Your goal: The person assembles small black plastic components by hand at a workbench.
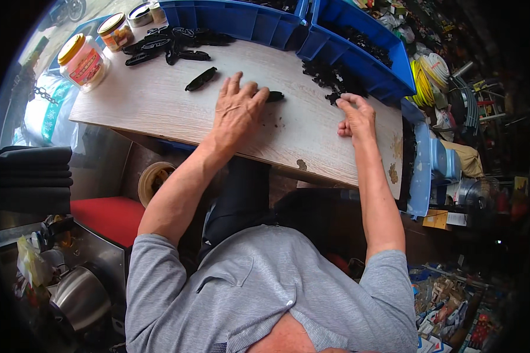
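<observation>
My left hand (239,109) lies over the table with its fingers spread. A glossy black oblong part (275,96) juts out from beside its fingers on the right; the rest of that part is hidden. A similar black oblong part (201,79) rests alone, just left of the hand. On the right, my right hand (359,117) has its thumb and index finger closed at a small black plastic piece (333,98), the other fingers curled in. That piece sits at the near end of a loose pile of small black pieces (325,75).
A heap of black oblong parts (169,44) lies at the far left, by several jars, including a yellow-lidded one (83,63). Blue bins (235,25) line the table's far edge; another blue bin (368,69) holds small black pieces. A red surface (109,219) is at lower left.
</observation>
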Available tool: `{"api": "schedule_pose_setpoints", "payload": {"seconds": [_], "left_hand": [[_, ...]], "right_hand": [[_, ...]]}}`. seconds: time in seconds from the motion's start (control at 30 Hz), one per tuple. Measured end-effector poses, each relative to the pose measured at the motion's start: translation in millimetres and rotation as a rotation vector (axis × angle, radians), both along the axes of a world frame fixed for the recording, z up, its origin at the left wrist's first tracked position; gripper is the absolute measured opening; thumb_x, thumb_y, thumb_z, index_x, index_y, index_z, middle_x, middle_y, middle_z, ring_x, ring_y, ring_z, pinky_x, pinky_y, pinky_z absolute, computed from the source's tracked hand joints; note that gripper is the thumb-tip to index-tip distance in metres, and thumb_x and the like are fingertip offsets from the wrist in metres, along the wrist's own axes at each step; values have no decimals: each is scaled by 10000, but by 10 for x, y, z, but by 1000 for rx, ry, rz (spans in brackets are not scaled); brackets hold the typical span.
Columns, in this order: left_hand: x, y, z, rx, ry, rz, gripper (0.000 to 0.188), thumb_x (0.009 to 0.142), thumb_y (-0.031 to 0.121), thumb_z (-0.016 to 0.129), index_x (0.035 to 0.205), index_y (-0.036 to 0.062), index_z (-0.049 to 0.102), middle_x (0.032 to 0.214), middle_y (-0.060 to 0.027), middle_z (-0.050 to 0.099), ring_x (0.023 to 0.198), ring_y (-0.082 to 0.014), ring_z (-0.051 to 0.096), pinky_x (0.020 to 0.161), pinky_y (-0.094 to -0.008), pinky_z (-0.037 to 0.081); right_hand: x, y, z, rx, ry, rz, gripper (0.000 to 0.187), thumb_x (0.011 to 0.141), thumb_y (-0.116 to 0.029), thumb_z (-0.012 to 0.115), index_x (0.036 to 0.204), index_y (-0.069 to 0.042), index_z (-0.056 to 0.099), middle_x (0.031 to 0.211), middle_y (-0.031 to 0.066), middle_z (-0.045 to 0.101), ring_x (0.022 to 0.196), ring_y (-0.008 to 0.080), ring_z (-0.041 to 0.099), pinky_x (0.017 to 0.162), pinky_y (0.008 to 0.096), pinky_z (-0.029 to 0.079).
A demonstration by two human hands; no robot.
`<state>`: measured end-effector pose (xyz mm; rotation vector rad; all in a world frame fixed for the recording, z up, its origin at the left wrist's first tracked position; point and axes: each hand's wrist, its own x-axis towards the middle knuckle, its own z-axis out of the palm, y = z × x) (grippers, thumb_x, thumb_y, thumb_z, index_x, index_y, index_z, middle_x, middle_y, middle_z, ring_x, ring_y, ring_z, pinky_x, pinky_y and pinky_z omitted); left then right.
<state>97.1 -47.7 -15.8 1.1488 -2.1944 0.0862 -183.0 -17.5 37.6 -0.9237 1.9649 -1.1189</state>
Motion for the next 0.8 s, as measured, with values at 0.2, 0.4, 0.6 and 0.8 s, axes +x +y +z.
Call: {"api": "schedule_pose_setpoints", "payload": {"seconds": [0.2,0.4,0.6,0.8], "left_hand": [[-14,46,77,74,38,-52,357,831,87,661,1184,104,613,1127,-121,645,1177,-360,545,1019,-463,419],[19,57,119,82,45,-54,346,848,95,656,1191,95,612,1132,-121,644,1162,-347,552,1010,-456,422],[77,71,93,49,85,-19,342,831,100,682,1168,83,624,1132,-129,645,1170,-358,556,998,-470,434],[100,125,79,-171,338,-34,278,786,56,711,1055,56,640,1004,-120,659,1067,-350,598,925,-438,474]], "right_hand": [[81,-98,41,71,176,89,276,860,-211,736,1108,-95,699,657,45,603,397,101,491,331,271,425],[117,-100,36,71,209,93,210,856,-200,737,1029,-87,701,638,35,586,395,95,473,329,259,402],[131,-96,-38,54,204,87,201,844,-202,751,973,-60,691,632,27,573,408,91,480,341,254,412],[81,-42,-154,-55,-6,54,237,842,-213,767,963,-35,669,596,16,550,424,102,506,372,255,444]]}}
